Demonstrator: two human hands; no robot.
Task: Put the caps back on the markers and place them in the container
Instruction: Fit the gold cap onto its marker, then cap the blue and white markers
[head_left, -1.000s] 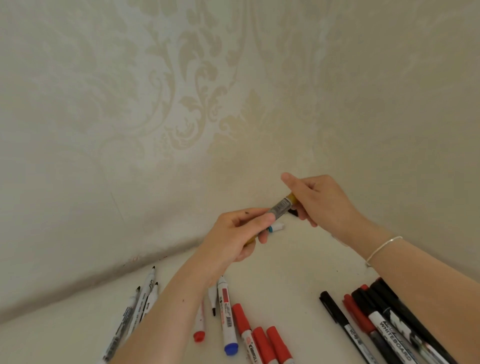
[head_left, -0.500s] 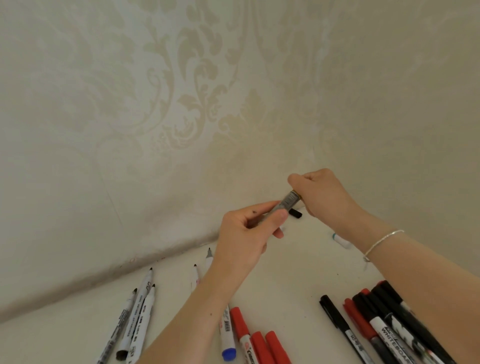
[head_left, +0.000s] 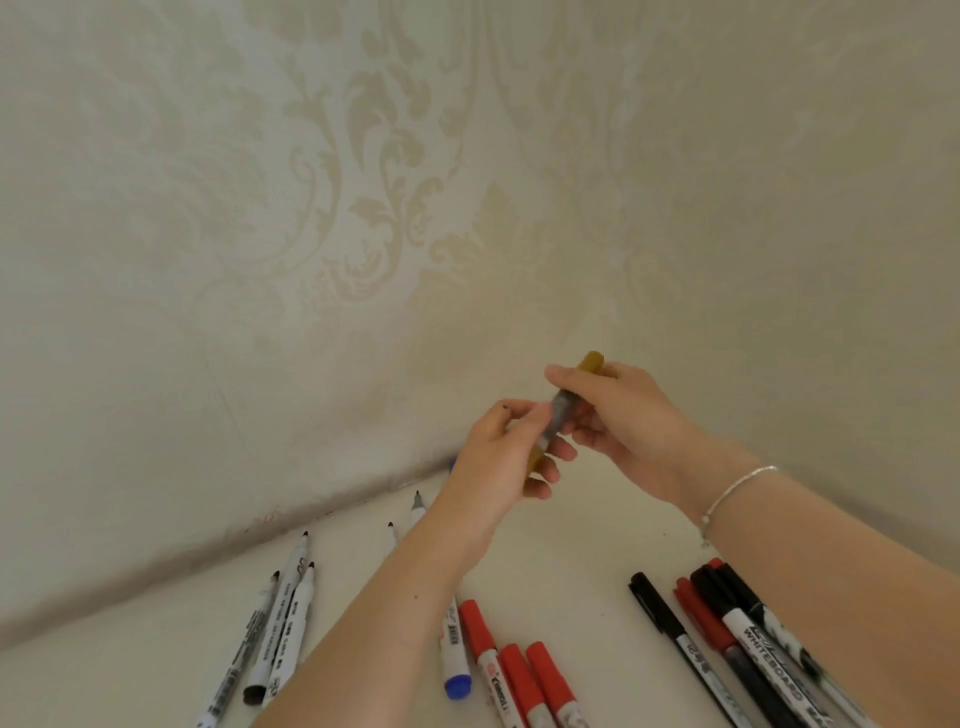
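I hold a grey marker with mustard-yellow ends above the white table. Its upper yellow cap sticks out past my right hand, whose fingers and thumb curl round the upper barrel. My left hand pinches the lower barrel, and a yellow end shows under its fingers. Three uncapped markers lie at the left, tips toward the wall. Two more uncapped tips show beside my left forearm. No container is in view.
Red-capped markers and a blue-capped marker lie at the bottom centre. Black and red capped markers lie at the bottom right under my right forearm. A patterned cream wall rises close behind the table.
Both hands have lifted the marker and turned it more upright. The yellow cap now stands out above my right hand. The small loose pieces on the table behind the hands are hidden now.
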